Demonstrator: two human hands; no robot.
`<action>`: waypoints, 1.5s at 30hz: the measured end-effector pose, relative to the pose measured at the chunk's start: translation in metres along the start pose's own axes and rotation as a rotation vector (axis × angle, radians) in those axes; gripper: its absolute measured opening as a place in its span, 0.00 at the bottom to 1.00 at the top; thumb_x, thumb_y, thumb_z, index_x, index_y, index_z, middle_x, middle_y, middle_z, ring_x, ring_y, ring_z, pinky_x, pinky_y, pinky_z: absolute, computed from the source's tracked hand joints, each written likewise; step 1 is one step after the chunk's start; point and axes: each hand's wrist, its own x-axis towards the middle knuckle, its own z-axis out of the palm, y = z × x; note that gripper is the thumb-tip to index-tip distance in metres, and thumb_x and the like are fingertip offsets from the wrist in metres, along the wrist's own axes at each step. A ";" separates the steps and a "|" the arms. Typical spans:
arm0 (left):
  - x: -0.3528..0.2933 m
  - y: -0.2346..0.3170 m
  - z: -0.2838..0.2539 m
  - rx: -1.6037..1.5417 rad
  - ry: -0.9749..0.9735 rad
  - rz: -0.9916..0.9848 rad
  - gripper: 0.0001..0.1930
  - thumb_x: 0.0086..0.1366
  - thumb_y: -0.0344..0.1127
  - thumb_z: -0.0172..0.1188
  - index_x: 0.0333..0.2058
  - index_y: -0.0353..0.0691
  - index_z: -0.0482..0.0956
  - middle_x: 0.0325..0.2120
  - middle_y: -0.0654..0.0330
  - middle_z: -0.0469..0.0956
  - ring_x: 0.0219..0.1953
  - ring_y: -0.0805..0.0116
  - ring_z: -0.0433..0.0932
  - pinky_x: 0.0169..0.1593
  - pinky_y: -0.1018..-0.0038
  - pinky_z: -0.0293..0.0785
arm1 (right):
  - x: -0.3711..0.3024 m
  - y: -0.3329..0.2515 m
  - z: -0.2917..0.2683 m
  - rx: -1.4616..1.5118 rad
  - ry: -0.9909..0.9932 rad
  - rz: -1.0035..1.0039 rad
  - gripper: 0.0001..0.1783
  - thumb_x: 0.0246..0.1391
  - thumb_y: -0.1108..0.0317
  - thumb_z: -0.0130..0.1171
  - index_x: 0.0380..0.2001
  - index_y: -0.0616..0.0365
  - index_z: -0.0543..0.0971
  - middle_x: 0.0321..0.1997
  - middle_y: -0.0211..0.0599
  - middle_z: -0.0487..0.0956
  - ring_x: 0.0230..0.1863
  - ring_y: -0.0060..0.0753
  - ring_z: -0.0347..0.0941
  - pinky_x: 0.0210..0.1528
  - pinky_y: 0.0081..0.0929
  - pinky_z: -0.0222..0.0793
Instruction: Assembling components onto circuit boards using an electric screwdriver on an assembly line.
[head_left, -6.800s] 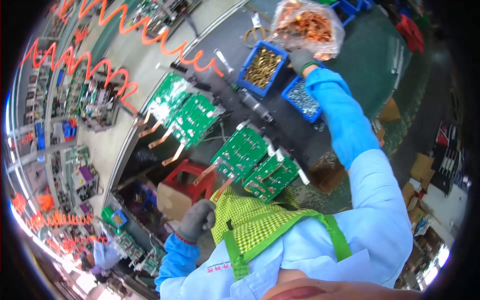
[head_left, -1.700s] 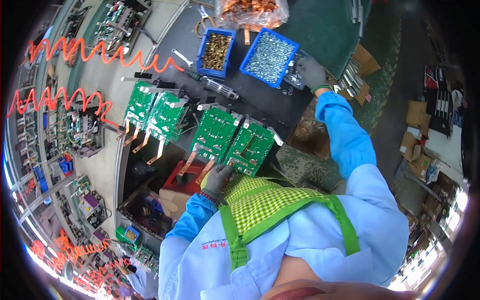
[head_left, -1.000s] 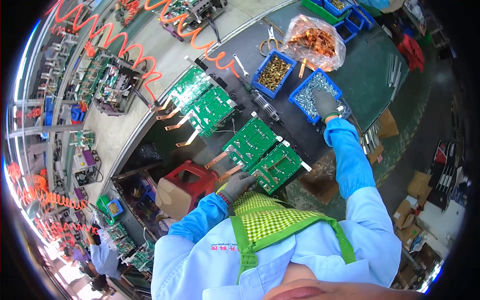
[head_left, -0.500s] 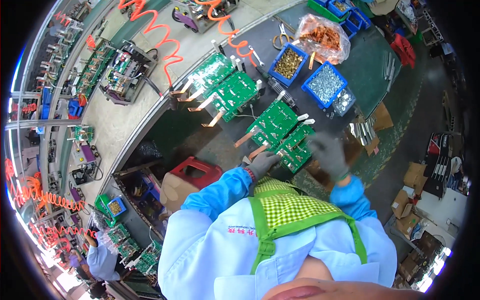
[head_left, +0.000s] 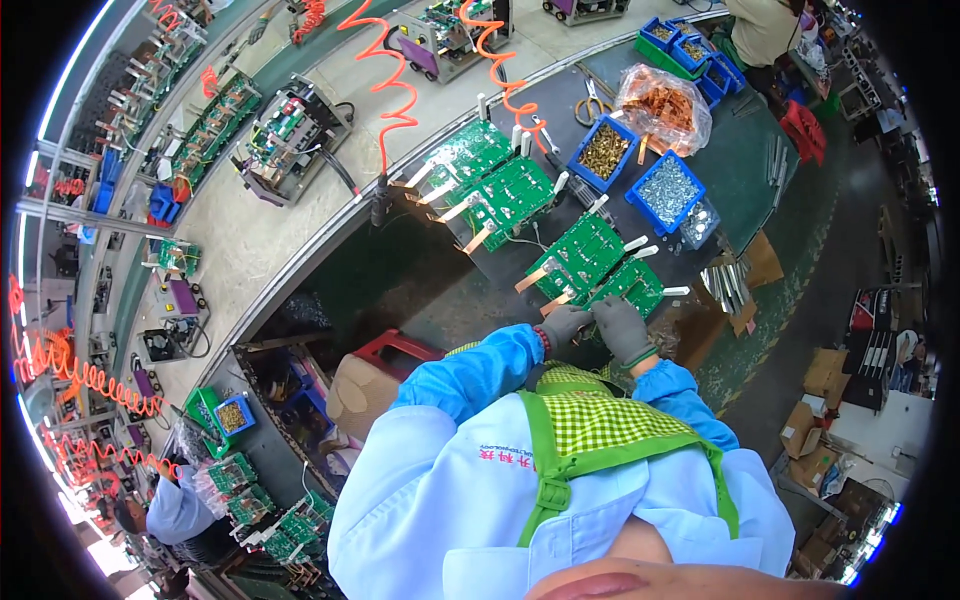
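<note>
At the near edge of the nearest green circuit board [head_left: 640,283], my two grey-gloved hands are close together. My left hand [head_left: 566,325] is closed beside the board's near left corner, next to a copper strip [head_left: 556,304]. My right hand [head_left: 622,330] bends down over the near edge, its fingers pressed together. Anything between the fingertips of either hand is hidden. A white post [head_left: 676,291] sticks out at the board's right end. Just beyond lies a larger green board [head_left: 575,255] with its own copper strip [head_left: 532,279]. Two more boards [head_left: 508,197] [head_left: 470,153] lie farther left.
Blue bins hold brass-coloured parts [head_left: 603,152] and silver parts [head_left: 667,191]. Behind them are a clear bag of copper pieces [head_left: 663,105] and scissors [head_left: 592,103]. Orange coiled hoses [head_left: 392,90] hang at the left. A red stool [head_left: 395,350] stands at lower left.
My right hand has come from the board's right end to its near edge, close to my left hand. The white post there now shows. The whole view has shifted slightly.
</note>
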 end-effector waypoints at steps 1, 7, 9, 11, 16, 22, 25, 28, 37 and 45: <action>0.001 -0.005 0.000 0.134 -0.018 0.135 0.09 0.61 0.36 0.48 0.29 0.41 0.76 0.21 0.65 0.71 0.19 0.78 0.70 0.21 0.79 0.66 | -0.001 -0.001 0.005 -0.004 0.000 -0.002 0.05 0.49 0.69 0.50 0.30 0.54 0.72 0.32 0.42 0.72 0.29 0.47 0.73 0.29 0.40 0.70; 0.002 -0.009 0.001 0.041 -0.023 0.104 0.08 0.60 0.33 0.47 0.28 0.40 0.75 0.21 0.65 0.71 0.19 0.78 0.70 0.20 0.81 0.64 | -0.016 0.000 0.013 -0.077 0.043 -0.077 0.16 0.49 0.71 0.49 0.43 0.53 0.73 0.36 0.40 0.73 0.34 0.42 0.73 0.33 0.37 0.70; 0.000 -0.008 -0.003 0.163 -0.032 0.249 0.07 0.60 0.33 0.48 0.29 0.40 0.75 0.21 0.65 0.71 0.18 0.78 0.69 0.19 0.81 0.64 | -0.022 0.003 0.011 -0.122 0.046 -0.087 0.18 0.50 0.71 0.48 0.47 0.55 0.71 0.37 0.39 0.73 0.36 0.40 0.72 0.35 0.35 0.70; -0.001 0.000 -0.002 0.284 -0.041 0.395 0.06 0.60 0.32 0.49 0.29 0.39 0.74 0.21 0.65 0.71 0.18 0.78 0.69 0.19 0.82 0.63 | -0.022 0.003 0.015 -0.128 0.075 -0.110 0.19 0.51 0.72 0.48 0.48 0.55 0.71 0.36 0.40 0.73 0.36 0.42 0.72 0.34 0.36 0.69; -0.012 0.032 0.002 -0.814 -0.038 -0.228 0.11 0.64 0.41 0.49 0.29 0.41 0.75 0.20 0.66 0.71 0.16 0.79 0.65 0.18 0.85 0.58 | -0.024 0.004 0.018 -0.104 0.183 -0.164 0.18 0.54 0.71 0.47 0.49 0.55 0.71 0.37 0.43 0.74 0.37 0.45 0.72 0.35 0.36 0.69; -0.013 0.027 -0.001 -0.437 0.014 -0.183 0.17 0.63 0.49 0.52 0.26 0.41 0.75 0.17 0.66 0.71 0.15 0.80 0.64 0.18 0.82 0.58 | -0.012 0.009 0.009 0.184 0.136 -0.057 0.16 0.53 0.71 0.48 0.47 0.56 0.71 0.38 0.46 0.73 0.39 0.48 0.71 0.39 0.39 0.69; -0.013 0.023 0.001 -0.410 0.052 -0.183 0.15 0.61 0.46 0.53 0.25 0.40 0.76 0.18 0.65 0.73 0.16 0.79 0.66 0.19 0.80 0.61 | -0.007 -0.008 -0.002 0.264 0.300 0.099 0.16 0.52 0.69 0.50 0.46 0.50 0.71 0.37 0.48 0.73 0.36 0.51 0.71 0.36 0.42 0.69; -0.004 0.012 0.004 -0.324 0.027 -0.157 0.12 0.60 0.41 0.52 0.29 0.39 0.77 0.20 0.65 0.73 0.18 0.78 0.69 0.21 0.80 0.64 | -0.004 -0.003 0.009 0.209 0.282 0.015 0.15 0.50 0.70 0.53 0.44 0.53 0.72 0.37 0.47 0.74 0.37 0.50 0.72 0.37 0.42 0.69; 0.005 -0.020 -0.002 0.264 0.014 0.459 0.13 0.49 0.28 0.55 0.36 0.40 0.75 0.28 0.56 0.74 0.29 0.63 0.75 0.28 0.71 0.71 | -0.007 0.001 0.012 0.196 0.260 -0.108 0.12 0.47 0.71 0.54 0.38 0.53 0.74 0.33 0.41 0.75 0.36 0.46 0.72 0.37 0.39 0.69; -0.002 -0.004 -0.010 0.453 0.007 0.601 0.11 0.46 0.25 0.56 0.32 0.40 0.73 0.27 0.55 0.73 0.29 0.59 0.75 0.30 0.68 0.70 | -0.003 0.007 0.016 0.237 0.268 -0.136 0.12 0.47 0.71 0.54 0.38 0.52 0.73 0.34 0.41 0.74 0.37 0.45 0.71 0.38 0.39 0.69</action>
